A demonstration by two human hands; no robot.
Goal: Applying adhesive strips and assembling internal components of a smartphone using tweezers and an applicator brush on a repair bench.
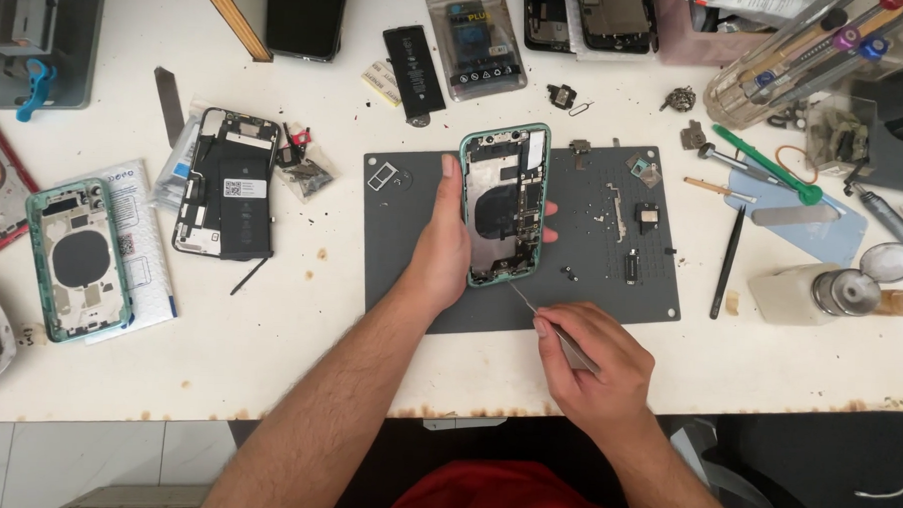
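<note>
We are gripping the open green phone frame (pixel 503 206) in our left hand (pixel 442 246) at the grey mat's (pixel 590 289) middle, our right hand (pixel 598 364) pinching tweezers (pixel 544 322) at its bottom edge; steady tip placement probably matters next.

We see a second green phone frame (pixel 78 259) at left | an opened black handset (pixel 226 184) beside it | a loose battery (pixel 414 70) | a green-handled screwdriver (pixel 767 165) at right

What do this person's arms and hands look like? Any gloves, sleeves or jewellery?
Both forearms are bare, with dark hair, and no sleeves reach them. The left hand and right hand wear no gloves, and no rings or watch show. A red garment shows below.
</note>
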